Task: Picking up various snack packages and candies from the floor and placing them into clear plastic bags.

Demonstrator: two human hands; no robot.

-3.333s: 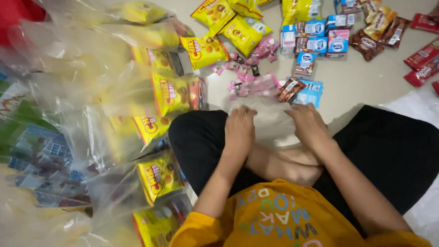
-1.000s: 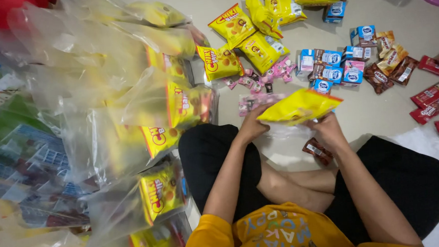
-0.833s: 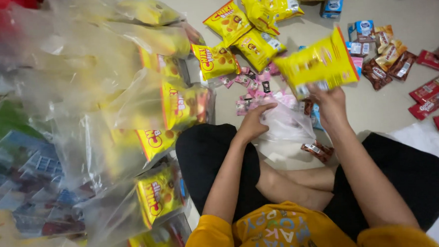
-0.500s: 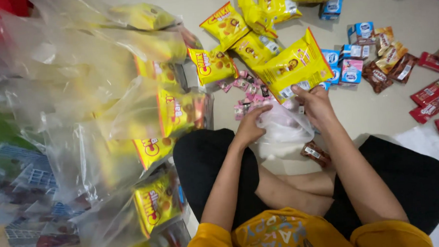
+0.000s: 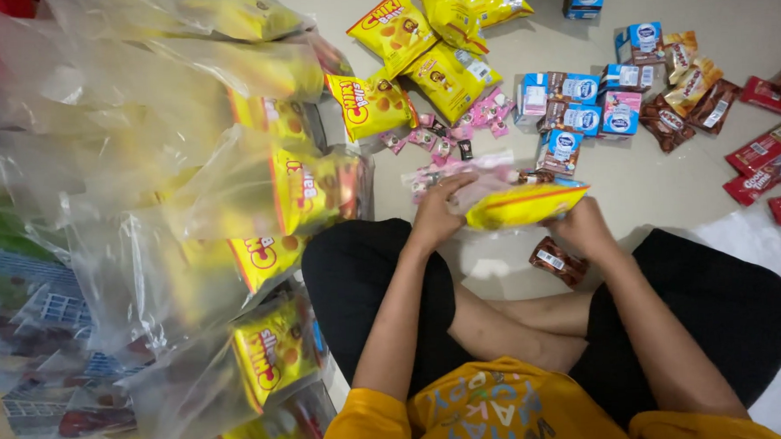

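I sit cross-legged on the floor in a yellow shirt and black trousers. My right hand (image 5: pixel 586 230) grips a yellow snack bag (image 5: pixel 524 204), held flat just above the floor in front of my knees. My left hand (image 5: pixel 438 211) pinches the edge of a clear plastic bag (image 5: pixel 484 175) that lies right beside the snack bag and touches it. Pink sweets show through the plastic. A small brown wrapper (image 5: pixel 558 261) lies on the floor under my right wrist.
A heap of clear bags packed with yellow snack bags (image 5: pixel 234 208) fills the left. Ahead on the floor lie loose yellow snack bags (image 5: pixel 401 37), pink sweets (image 5: pixel 456 126), small blue and white cartons (image 5: pixel 581 105), brown sachets (image 5: pixel 693 96) and red wrappers (image 5: pixel 765 159).
My right hand raised the yellow snack bag high over the cartons, then brought it back down and flat against the clear bag. My left hand stayed on the clear bag.
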